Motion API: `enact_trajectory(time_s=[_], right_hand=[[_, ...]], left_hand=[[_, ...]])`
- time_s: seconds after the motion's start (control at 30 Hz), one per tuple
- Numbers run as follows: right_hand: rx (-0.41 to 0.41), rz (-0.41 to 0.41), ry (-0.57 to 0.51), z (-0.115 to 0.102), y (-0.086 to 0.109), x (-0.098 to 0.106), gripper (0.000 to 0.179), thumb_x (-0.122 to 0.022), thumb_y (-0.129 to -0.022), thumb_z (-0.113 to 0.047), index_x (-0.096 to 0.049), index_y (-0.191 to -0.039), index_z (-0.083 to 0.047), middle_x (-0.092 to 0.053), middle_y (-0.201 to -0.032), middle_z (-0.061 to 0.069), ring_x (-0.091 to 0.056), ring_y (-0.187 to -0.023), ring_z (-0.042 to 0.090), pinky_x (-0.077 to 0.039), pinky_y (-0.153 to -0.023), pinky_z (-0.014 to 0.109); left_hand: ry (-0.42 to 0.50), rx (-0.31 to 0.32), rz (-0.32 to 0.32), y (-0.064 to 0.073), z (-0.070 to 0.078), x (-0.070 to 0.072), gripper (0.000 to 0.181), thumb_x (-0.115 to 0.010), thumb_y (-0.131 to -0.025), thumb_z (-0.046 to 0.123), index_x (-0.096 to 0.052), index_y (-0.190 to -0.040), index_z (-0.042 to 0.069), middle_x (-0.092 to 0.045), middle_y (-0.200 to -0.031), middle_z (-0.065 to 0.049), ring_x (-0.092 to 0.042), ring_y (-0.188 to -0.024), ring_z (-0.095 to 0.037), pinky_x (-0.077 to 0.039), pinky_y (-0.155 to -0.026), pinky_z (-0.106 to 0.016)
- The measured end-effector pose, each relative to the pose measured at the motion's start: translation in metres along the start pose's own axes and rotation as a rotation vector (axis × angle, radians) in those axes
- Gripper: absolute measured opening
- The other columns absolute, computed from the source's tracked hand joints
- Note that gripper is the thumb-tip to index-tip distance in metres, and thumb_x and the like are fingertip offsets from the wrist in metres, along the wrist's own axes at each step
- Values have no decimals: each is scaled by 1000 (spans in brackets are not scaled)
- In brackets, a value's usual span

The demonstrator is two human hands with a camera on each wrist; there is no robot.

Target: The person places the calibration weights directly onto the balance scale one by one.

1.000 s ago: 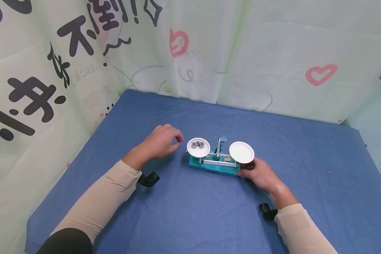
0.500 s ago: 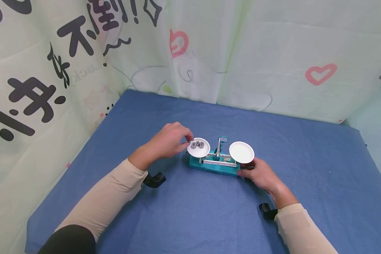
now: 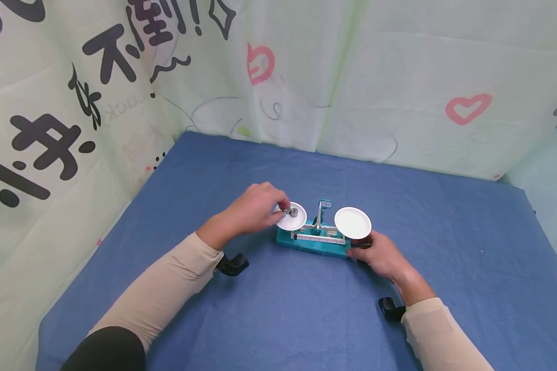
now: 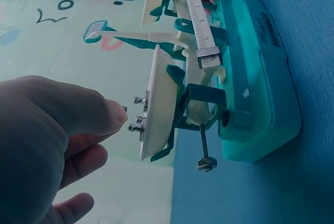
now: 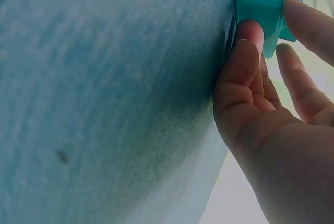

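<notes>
A teal balance scale (image 3: 313, 247) stands on the blue cloth, with a white pan at each end. On its left pan (image 3: 291, 224) sit several small silver weights (image 4: 136, 127), their knobs showing in the left wrist view. The left hand (image 3: 256, 208) is over the rim of that pan, thumb and fingertip pinching a small dark metal piece, most of it hidden behind the thumb. Nothing lies in the right pan (image 3: 353, 223). At the right end of the base, the right hand (image 3: 381, 253) grips the teal edge below the pan, thumb and fingers on it.
A blue cloth (image 3: 278, 319) covers the table around the scale. Pale printed curtains (image 3: 399, 67) hang behind and to the left. The scale's sliding ruler beam (image 4: 201, 18) and upright pointer (image 4: 120, 34) stand between the two pans.
The left hand has moved right, from beside the scale to over the left pan, now partly covering the weights there. The right hand and the scale stay in place.
</notes>
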State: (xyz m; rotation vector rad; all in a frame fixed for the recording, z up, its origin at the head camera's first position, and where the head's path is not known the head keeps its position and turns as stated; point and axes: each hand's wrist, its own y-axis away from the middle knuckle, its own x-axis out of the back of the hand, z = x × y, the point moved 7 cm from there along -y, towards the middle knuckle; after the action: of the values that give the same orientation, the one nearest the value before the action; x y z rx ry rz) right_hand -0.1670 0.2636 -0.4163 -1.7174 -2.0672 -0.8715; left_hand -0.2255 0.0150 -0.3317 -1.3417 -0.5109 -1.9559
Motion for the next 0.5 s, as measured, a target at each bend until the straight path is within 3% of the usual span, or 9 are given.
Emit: enact_trajectory(time_s=[0.5], right_hand=[[-6, 8, 1, 1, 0, -1, 49, -75, -87, -9, -52, -125, 12, -62, -113, 25, -59, -101, 36, -50, -82, 43]], left_hand=[[-27, -11, -10, -8, 3, -11, 16, -68, -94, 12, -75, -108, 11, -70, -106, 0, -56, -100, -19, -45, -92, -39]])
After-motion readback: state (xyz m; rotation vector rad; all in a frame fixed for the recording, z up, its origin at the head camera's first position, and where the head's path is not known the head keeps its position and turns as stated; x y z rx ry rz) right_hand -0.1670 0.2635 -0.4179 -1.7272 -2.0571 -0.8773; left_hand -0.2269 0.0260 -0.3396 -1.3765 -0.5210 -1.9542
